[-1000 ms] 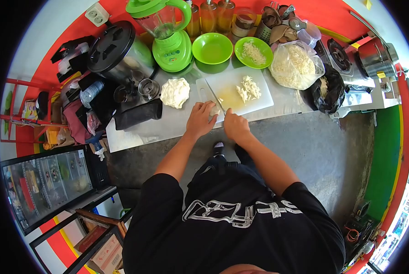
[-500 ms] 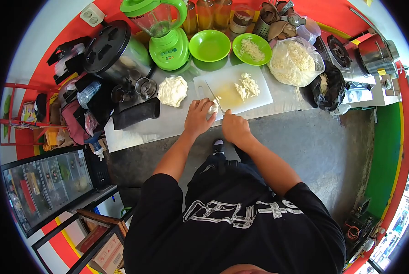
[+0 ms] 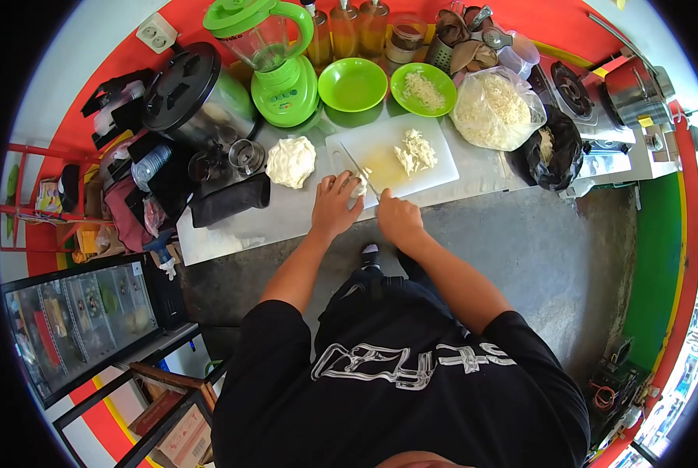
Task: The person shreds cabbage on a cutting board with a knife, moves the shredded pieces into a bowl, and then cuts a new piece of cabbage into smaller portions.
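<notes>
My right hand [image 3: 400,218] is closed round the handle of a knife [image 3: 357,162], whose blade points up and left over the white cutting board [image 3: 442,173]. Close beside the blade, my left hand [image 3: 336,204] presses a small white piece of food [image 3: 359,188] at the board's lower left edge. A few small bits lie by the blade. Cut white strips [image 3: 415,152] are heaped on the right half of the board. To the left, a larger white lump [image 3: 291,162] rests on the metal table [image 3: 286,213].
Behind the board are an empty green bowl [image 3: 353,84], a green plate [image 3: 441,105] with white shreds and a green blender [image 3: 284,93]. A filled plastic bag [image 3: 497,109] and a black bag [image 3: 559,156] sit right. A black-lidded container [image 3: 189,87] stands left.
The view has shifted slightly, so the tabletop items appear a little to the left. The knife tilts a bit more to the left. Both hands keep nearly the same places.
</notes>
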Demonstrator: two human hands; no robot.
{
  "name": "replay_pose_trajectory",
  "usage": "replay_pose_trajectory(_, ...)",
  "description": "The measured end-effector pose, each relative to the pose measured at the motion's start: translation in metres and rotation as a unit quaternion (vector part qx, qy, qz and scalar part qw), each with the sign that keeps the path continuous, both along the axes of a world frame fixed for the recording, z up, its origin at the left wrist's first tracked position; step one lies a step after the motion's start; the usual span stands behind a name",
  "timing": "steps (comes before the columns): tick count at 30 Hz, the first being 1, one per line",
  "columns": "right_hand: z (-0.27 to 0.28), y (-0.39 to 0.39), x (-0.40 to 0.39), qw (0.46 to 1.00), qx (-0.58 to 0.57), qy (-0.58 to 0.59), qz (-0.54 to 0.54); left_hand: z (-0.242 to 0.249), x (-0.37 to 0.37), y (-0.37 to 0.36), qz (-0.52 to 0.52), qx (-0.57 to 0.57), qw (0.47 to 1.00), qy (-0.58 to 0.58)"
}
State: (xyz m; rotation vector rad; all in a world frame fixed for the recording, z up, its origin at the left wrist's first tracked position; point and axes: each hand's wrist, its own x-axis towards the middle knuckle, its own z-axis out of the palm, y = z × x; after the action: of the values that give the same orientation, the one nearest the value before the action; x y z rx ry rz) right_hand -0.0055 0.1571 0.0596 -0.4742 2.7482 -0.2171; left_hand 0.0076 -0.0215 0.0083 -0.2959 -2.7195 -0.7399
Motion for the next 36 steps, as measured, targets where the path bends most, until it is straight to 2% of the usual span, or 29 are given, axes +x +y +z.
replay_pose_trajectory(6, -0.012, -0.005, 0.0, 1.0, 0.009, 0.003, -0.008, 0.002, 0.0, 0.0, 0.003, 0.004, 1.0, 0.002)
replay_pose_trajectory(9, 0.017, -0.007, -0.008, 1.0, 0.01, -0.007, 0.026, 0.002, 0.0, 0.0, -0.001, -0.009, 1.0, 0.001)
replay_pose_trajectory(12, 0.018, -0.008, 0.001, 0.999, 0.03, 0.008, 0.022, 0.004, 0.0, 0.0, 0.0, 0.0, 1.0, -0.002)
replay_pose_trajectory(17, -0.017, -0.01, 0.008, 0.999, 0.026, 0.032, -0.007, 0.004, 0.0, -0.002, 0.001, 0.007, 1.0, -0.002)
replay_pose_trajectory(24, 0.012, -0.009, -0.002, 1.0, 0.011, 0.009, 0.003, 0.0, 0.001, 0.0, 0.003, -0.003, 1.0, 0.001)
replay_pose_trajectory(29, -0.016, -0.004, 0.025, 0.999, 0.033, 0.037, 0.005, 0.003, 0.001, -0.001, 0.004, -0.001, 1.0, -0.011)
replay_pose_trajectory(36, -0.012, -0.011, -0.016, 0.999, -0.008, 0.031, 0.026, 0.003, 0.001, 0.0, 0.01, -0.023, 1.0, 0.008)
